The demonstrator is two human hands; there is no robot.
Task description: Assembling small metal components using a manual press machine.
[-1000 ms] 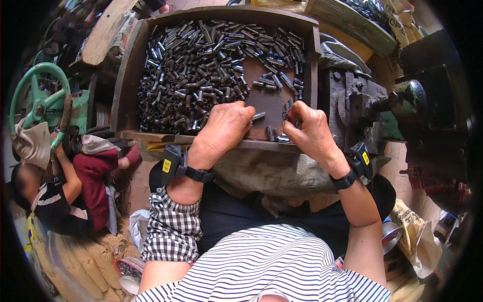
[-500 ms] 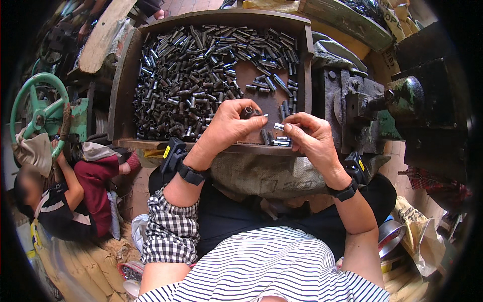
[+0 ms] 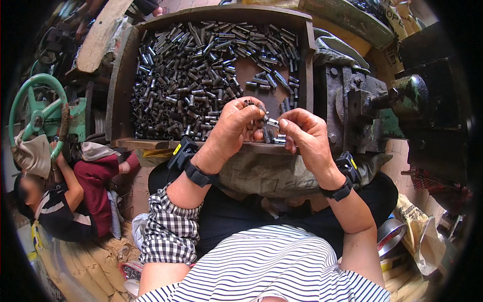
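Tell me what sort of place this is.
Most likely a small metalworking workshop. A wooden tray holds a heap of short dark metal tubes, a heavy machine stands beside it, and a green handwheel is on the left. Both hands, left hand and right hand, hold small metal pieces.

Even, soft daylight from above — bright, with only faint shadows under the hands (image 3: 274,131). Small glints on the metal tubes (image 3: 201,75) in the tray (image 3: 121,90). Centre sharp; edges bend strongly and fade into a black fisheye rim — detail there smears.
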